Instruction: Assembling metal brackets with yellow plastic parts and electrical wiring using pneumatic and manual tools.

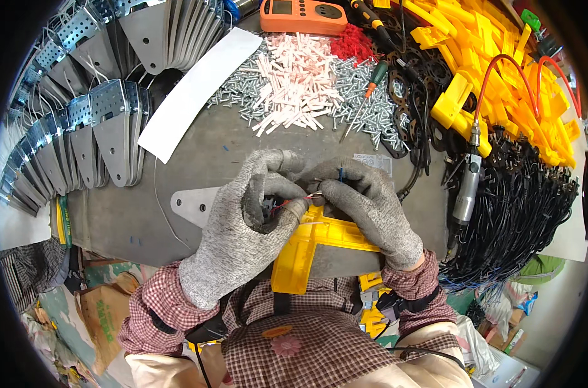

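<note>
Both my hands wear grey knit gloves and meet over the front of the workbench. My left hand (242, 220) is closed, pinching thin red and white wires (313, 194) between thumb and fingers. A small dark part sits in its palm, mostly hidden. Pressed close from the other side, my right hand (371, 204) also pinches the wire ends; a bit of blue wire (341, 173) shows at its fingers. Beneath the hands lies a yellow plastic housing (294, 262), T-shaped, reaching over the bench's front edge. Left of it, a grey metal plate (194, 203) with holes is partly covered by my left hand.
White sleeves (294, 84) and screws (242, 87) are heaped at the back, near an orange meter (304, 16) and a green-handled screwdriver (377, 76). Metal brackets (113, 142) line the left. Yellow housings (494, 71), black cables (514, 213) and a pneumatic driver (467, 187) occupy the right.
</note>
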`<state>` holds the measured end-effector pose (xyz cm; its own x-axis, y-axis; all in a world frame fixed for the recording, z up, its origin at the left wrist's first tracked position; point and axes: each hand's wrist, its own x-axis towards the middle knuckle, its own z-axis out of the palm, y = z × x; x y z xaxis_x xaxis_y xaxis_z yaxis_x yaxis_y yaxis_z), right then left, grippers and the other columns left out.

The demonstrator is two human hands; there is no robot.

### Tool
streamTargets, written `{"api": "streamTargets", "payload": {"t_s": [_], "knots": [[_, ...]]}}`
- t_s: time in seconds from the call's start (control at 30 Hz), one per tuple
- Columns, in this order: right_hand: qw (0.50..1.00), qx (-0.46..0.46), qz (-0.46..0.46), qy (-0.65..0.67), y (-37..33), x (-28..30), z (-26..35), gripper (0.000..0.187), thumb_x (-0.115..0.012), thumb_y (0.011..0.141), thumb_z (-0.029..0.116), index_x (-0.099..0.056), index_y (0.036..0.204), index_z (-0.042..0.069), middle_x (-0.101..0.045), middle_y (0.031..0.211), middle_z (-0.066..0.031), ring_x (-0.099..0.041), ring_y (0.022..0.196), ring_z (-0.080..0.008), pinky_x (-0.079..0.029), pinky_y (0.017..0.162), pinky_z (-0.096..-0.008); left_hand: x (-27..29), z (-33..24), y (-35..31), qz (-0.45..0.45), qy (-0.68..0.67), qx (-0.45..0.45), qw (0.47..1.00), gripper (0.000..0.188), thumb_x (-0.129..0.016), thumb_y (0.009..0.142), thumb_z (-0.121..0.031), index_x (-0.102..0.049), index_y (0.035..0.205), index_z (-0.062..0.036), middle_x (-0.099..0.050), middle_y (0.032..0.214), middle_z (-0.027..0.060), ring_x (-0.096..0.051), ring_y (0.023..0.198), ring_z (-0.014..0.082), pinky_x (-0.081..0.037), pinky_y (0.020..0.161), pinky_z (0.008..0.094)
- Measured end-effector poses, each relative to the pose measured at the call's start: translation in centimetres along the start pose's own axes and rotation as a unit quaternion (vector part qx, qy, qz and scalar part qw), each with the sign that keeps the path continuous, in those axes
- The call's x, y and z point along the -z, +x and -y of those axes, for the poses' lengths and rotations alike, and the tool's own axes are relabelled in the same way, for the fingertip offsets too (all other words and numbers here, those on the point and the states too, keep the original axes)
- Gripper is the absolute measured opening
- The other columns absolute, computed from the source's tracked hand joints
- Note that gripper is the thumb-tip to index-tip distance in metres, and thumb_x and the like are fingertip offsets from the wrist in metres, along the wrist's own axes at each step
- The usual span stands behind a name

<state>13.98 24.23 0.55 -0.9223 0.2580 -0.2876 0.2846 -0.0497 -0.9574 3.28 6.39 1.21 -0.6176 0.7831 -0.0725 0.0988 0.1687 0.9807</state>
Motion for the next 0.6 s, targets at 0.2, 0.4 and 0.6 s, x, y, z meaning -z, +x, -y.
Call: {"api": "streamTargets", "payload": {"t_s": [0.2, 0.4, 0.6], "knots": [[0.997, 0.066, 0.015, -0.026, 0.2, 0.5, -1.0, 0.015, -0.066, 0.094, 0.010, -0.067, 0.106, 0.001, -0.068, 0.096, -0.0037, -0.059, 0.087, -0.0088, -0.049, 0.078, -0.0275, -0.3, 0.9, 0.1, -0.033, 0.045, -0.120, 0.991, 0.019, -0.068, 0.090, 0.002, -0.063, 0.108, 0.0007, -0.064, 0.115, 0.0093, -0.065, 0.106, 0.0178, -0.053, 0.095, 0.0300], [0.993, 0.055, -0.002, -0.101, -0.4, 0.1, 0.0, 0.015, -0.070, 0.091, 0.012, -0.066, 0.103, 0.004, -0.067, 0.094, -0.0023, -0.058, 0.089, -0.0085, -0.048, 0.081, -0.0270, -0.5, 0.7, -0.1, 0.001, -0.072, -0.032, 0.997, 0.018, -0.066, 0.091, 0.004, -0.061, 0.109, 0.0014, -0.065, 0.105, 0.0082, -0.066, 0.098, 0.0151, -0.053, 0.093, 0.0288], [0.994, 0.082, -0.020, -0.070, -0.6, -0.5, -0.6, 0.016, -0.072, 0.089, 0.011, -0.067, 0.103, 0.005, -0.067, 0.091, -0.0030, -0.059, 0.084, -0.0087, -0.049, 0.078, -0.0267, -0.6, 0.9, -0.2, -0.016, -0.083, -0.032, 0.996, 0.018, -0.065, 0.091, 0.006, -0.061, 0.108, 0.0010, -0.065, 0.103, 0.0067, -0.064, 0.097, 0.0120, -0.053, 0.089, 0.0276]]}}
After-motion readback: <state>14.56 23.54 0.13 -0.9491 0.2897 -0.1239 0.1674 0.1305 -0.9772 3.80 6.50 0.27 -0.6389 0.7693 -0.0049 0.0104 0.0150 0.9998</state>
